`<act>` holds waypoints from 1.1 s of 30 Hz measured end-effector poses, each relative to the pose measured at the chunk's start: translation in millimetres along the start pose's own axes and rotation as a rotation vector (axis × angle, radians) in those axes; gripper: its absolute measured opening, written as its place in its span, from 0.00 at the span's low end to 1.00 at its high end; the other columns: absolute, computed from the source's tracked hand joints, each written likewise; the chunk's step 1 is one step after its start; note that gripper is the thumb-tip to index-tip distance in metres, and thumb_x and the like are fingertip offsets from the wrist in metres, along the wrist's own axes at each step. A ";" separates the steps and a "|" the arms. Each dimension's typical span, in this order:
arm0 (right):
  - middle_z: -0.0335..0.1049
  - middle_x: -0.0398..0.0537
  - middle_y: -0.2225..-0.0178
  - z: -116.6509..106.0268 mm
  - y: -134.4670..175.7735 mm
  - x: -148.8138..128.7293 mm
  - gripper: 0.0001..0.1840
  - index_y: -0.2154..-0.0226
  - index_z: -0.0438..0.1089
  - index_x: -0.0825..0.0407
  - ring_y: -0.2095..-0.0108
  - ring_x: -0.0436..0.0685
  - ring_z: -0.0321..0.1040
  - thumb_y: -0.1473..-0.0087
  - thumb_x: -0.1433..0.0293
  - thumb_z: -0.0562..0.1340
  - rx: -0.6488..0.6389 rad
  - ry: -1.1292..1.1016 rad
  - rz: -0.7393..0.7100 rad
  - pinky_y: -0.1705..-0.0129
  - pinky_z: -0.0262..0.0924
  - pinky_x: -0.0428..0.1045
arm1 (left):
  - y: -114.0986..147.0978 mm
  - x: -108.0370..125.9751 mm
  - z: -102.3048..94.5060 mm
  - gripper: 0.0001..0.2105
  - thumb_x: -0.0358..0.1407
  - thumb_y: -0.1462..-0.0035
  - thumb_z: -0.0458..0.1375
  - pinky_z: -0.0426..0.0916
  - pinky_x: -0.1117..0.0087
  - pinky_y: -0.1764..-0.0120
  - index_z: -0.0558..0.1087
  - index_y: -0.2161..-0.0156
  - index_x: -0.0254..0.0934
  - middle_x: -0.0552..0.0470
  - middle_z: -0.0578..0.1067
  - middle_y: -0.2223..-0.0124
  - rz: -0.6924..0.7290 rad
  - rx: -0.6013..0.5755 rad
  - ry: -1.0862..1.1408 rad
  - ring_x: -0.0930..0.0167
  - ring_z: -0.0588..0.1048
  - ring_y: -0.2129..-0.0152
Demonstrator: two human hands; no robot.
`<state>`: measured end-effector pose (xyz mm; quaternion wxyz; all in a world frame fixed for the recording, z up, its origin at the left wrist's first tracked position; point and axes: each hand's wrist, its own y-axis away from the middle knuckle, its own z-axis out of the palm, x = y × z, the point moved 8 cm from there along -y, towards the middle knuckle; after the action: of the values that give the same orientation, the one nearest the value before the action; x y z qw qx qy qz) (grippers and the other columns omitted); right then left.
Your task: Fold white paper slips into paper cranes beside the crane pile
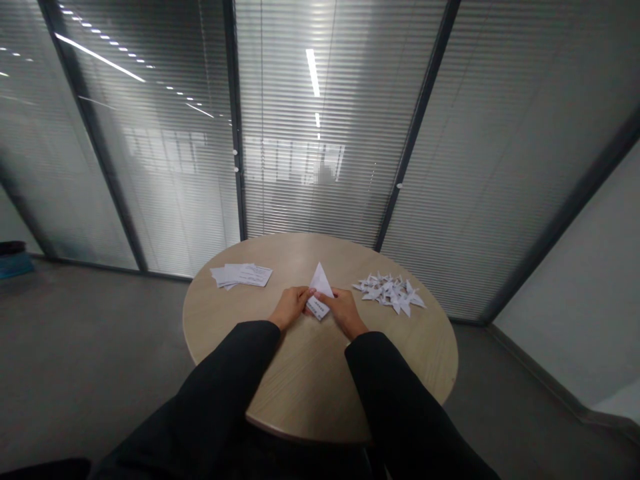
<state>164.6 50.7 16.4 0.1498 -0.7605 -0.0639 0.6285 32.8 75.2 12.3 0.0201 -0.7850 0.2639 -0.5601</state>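
Note:
Between my two hands is a folded sheet of white paper (321,279), its pointed tip facing away from me and printed text showing on the near part. My left hand (291,305) grips its left side, thumb on top. On the right side my right hand (346,311) pinches it, thumb laid across the fold. The fingers beneath the paper are partly hidden. To the right lies a heap of folded paper cranes (390,292), overlapping one another. A loose stack of printed paper sheets (242,275) rests on the left.
The round wooden table (300,380) stands close to a glass partition with blinds (320,120). A white wall (575,313) rises at the right. On the grey floor (100,347), a blue container (15,260) stands at the far left.

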 end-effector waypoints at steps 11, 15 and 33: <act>0.75 0.50 0.75 -8.9 -0.8 -0.5 0.21 0.72 0.76 0.59 0.76 0.56 0.69 0.62 0.57 0.68 0.041 -0.072 0.021 0.73 0.61 0.48 | -0.4 0.5 7.2 0.26 0.57 0.54 0.57 0.70 0.69 0.71 0.74 0.68 0.30 0.47 0.77 0.72 -0.048 -0.069 0.352 0.68 0.76 0.77; 0.75 0.51 0.75 -11.4 -0.8 0.4 0.21 0.73 0.76 0.59 0.76 0.56 0.69 0.63 0.57 0.69 0.068 -0.104 0.031 0.73 0.61 0.49 | -0.2 1.0 5.8 0.24 0.55 0.53 0.57 0.70 0.69 0.70 0.73 0.71 0.31 0.47 0.77 0.74 -0.041 -0.073 0.314 0.68 0.76 0.77; 0.73 0.49 0.75 -6.3 -0.2 -1.2 0.23 0.75 0.74 0.56 0.73 0.56 0.68 0.58 0.51 0.65 0.013 -0.126 0.017 0.72 0.62 0.48 | -0.4 -10.2 -7.7 0.19 0.50 0.46 0.52 0.69 0.69 0.74 0.71 0.71 0.34 0.47 0.77 0.76 -0.118 0.060 0.150 0.67 0.77 0.78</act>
<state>170.5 49.6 18.7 0.1449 -0.7189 -0.0628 0.6770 23.7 82.0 6.5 -0.0093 -0.7540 0.2010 -0.6252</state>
